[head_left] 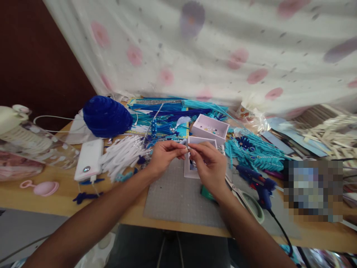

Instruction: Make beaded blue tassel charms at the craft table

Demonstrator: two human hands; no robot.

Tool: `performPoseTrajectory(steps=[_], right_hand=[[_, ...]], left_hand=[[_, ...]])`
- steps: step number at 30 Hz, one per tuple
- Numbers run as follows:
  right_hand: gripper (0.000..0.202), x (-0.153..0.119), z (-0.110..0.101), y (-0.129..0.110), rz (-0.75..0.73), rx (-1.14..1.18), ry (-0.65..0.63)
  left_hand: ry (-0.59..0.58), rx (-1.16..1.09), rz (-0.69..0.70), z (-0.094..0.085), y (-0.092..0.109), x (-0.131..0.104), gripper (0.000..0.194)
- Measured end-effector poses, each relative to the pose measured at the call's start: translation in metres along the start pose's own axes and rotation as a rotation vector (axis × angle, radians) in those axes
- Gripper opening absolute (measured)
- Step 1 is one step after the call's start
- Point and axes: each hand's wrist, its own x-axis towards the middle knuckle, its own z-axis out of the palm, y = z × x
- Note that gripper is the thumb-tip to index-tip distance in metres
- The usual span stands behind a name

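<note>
My left hand and my right hand meet fingertip to fingertip over a white box. Each has thumb and index finger pinched together around something small that I cannot make out. Small beads lie inside the white box, partly hidden by my hands. Behind it a second pale box holds a few loose beads. A grey cutting mat lies under and in front of my hands.
Blue glue gun, scissors and turquoise fuzzy stems lie to the right. White stems, a white power bank, a blue roll and a pink silicone item sit to the left. A floral curtain hangs behind.
</note>
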Motion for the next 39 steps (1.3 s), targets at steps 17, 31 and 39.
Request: performPoseTrajectory(steps=[17, 31, 39], right_hand=[[0.010, -0.0042, 0.0019, 0.0062, 0.109, 0.097, 0.005], [0.012, -0.0012, -0.0006, 0.0000, 0.062, 0.050, -0.019], [0.011, 0.0000, 0.0000, 0.0000, 0.017, -0.003, 0.006]], left_hand=[[0.008, -0.025, 0.019, -0.0017, -0.0036, 0.0009, 0.022], [0.003, 0.014, 0.004, -0.0015, -0.0040, 0.0017, 0.024], [0.009, 0.030, -0.011, -0.0012, -0.0034, 0.0013, 0.030]])
